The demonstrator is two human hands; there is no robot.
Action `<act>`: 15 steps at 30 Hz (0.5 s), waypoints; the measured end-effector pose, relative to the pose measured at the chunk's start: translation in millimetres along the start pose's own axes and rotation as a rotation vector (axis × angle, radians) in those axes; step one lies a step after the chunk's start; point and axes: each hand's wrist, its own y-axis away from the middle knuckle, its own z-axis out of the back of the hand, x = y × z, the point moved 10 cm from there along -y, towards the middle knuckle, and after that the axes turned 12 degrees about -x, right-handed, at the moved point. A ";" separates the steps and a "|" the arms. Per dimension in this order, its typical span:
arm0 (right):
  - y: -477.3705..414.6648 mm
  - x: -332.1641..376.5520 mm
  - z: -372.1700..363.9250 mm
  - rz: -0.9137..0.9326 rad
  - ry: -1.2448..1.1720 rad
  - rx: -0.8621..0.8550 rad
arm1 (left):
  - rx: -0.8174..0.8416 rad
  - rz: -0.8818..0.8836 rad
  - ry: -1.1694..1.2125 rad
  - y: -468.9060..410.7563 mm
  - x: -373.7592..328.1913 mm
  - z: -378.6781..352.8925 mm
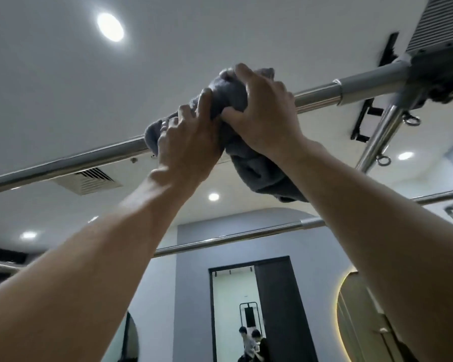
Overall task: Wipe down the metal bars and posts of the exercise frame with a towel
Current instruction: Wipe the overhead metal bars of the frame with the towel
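Observation:
I look up at a shiny overhead metal bar (71, 162) of the exercise frame, running from lower left to upper right. A grey towel (228, 92) is bunched around the bar near its middle, with a loose end hanging below. My left hand (186, 145) grips the towel's left part around the bar. My right hand (262, 113) grips the towel just to the right, fingers curled over the top. The bar under the towel is hidden.
At upper right the bar meets a grey corner joint (434, 71) with a slanted post (377, 142) carrying eye rings (385, 160). A second bar (233, 239) crosses lower down. Ceiling vents, lights, an oval mirror (361, 322) and two people in a doorway (254, 346) lie beyond.

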 end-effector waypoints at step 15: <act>13.1 -43.1 36.0 -0.028 -0.107 0.021 | -0.191 0.004 0.171 18.9 -35.8 -7.4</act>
